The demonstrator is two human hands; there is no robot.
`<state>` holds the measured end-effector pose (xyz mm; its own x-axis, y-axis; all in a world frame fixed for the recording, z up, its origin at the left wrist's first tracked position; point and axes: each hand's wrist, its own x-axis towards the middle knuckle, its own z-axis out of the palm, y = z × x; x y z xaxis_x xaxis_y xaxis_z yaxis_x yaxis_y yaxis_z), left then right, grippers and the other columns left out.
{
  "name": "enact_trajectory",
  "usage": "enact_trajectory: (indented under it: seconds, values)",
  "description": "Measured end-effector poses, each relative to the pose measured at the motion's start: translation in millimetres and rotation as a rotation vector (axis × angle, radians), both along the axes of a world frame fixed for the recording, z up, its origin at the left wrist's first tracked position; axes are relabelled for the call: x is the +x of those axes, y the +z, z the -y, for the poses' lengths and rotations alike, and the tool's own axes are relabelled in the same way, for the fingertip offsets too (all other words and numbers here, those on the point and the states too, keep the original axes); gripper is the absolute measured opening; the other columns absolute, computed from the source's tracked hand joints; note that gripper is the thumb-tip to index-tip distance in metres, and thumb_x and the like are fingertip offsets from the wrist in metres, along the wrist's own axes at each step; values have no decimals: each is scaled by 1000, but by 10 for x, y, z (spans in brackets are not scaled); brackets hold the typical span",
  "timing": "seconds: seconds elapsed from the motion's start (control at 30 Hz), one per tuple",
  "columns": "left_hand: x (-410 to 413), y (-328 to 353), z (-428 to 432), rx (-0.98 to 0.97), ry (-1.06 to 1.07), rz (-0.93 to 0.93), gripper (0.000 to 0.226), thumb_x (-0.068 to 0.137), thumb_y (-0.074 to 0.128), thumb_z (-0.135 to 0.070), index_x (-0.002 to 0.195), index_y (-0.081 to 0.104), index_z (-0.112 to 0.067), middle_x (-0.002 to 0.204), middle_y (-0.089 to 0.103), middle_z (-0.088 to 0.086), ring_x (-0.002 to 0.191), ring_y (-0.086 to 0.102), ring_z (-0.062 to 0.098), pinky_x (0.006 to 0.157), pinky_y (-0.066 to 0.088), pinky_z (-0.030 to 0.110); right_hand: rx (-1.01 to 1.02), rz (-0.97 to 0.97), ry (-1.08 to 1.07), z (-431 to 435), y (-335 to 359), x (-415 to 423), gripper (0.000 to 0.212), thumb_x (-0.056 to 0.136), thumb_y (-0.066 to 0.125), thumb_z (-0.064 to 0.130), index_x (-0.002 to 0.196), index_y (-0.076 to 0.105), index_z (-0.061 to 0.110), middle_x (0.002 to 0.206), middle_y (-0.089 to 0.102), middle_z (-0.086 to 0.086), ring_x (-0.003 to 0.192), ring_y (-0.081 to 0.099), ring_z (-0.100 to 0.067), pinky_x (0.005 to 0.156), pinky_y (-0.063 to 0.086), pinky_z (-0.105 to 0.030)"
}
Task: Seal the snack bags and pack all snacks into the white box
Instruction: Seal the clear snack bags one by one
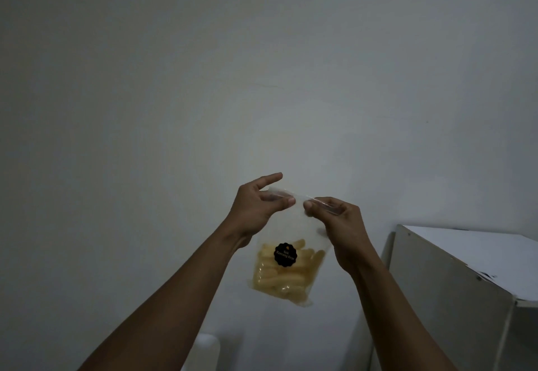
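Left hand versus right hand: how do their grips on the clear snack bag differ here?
The left hand has its index finger straight, above the top edge of the snack bag; the right hand has all visible fingers curled. The left hand sits higher than the right hand, so the bag's top edge slopes down to the right. Shared: each pinches one end of the bag's top strip, holding the bag in the air.
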<state>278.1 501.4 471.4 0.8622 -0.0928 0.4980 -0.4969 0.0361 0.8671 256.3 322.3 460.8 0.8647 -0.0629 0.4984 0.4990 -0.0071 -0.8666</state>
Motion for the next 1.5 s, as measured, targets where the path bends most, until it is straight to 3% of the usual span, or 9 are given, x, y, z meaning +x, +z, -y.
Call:
enact_trajectory:
  seconds: [0.13,0.27,0.47,0.57,0.7,0.77,0.9,1.27,1.5]
  values:
    - [-6,-75,-16,-184,4,-91,53,81,78,-13,130,61,-22,92,76,0,76,69,-5,93,41,30,31,-30,-25,48,-44,37,16,80,78,27,90,78,15,86,75,-7,89,69,-19,79,45,-40]
    - [20,-140,47,-299,8,-107,46,82,77,-15,125,65,-26,88,73,-5,78,62,4,87,44,32,36,-39,-9,-13,-77,17,15,81,77,26,90,77,14,90,76,-9,84,69,-16,77,46,-38]
    - [7,-166,70,-248,-16,-40,44,89,70,-13,129,62,-25,93,70,1,82,66,-7,92,43,20,-13,-25,-26,7,-139,49,14,83,75,23,90,77,12,86,76,-6,78,71,-8,71,49,-29]
    - [31,-225,42,-127,-12,-2,41,90,68,-9,128,62,-25,95,72,2,102,67,0,95,43,18,-290,50,-106,88,-128,105,10,83,77,22,88,79,13,80,77,0,80,72,-10,73,54,-24]
    - [39,-300,87,48,46,59,28,84,76,-12,110,71,-18,85,75,-3,90,70,3,84,50,16,-647,144,-165,52,-34,147,13,85,75,29,92,77,18,82,74,10,79,68,2,69,51,-16]
    - [33,-300,118,-11,68,49,18,80,79,-12,97,73,-11,86,76,0,85,72,6,74,52,14,-632,153,-139,1,-12,150,13,88,71,28,90,76,16,79,73,8,75,67,4,66,46,-13]
    - [43,-303,105,-77,42,48,11,83,76,-11,92,75,-6,89,77,0,89,72,8,76,53,12,-504,188,-130,-23,-47,162,7,89,70,21,89,76,17,83,74,3,79,69,-9,70,55,-22]
    - [57,-538,128,65,205,60,9,90,69,-21,87,75,-27,90,73,-14,89,65,-5,76,46,9,-651,148,-173,-104,-320,250,16,96,59,28,86,68,19,80,69,-2,78,64,-17,69,51,-31]
    - [40,-1452,228,23,198,-154,10,91,68,-21,85,75,-20,90,74,-12,89,66,-7,77,46,12,-658,-86,-156,160,-1341,112,21,95,62,27,82,69,12,77,70,-1,77,65,-9,76,53,-34]
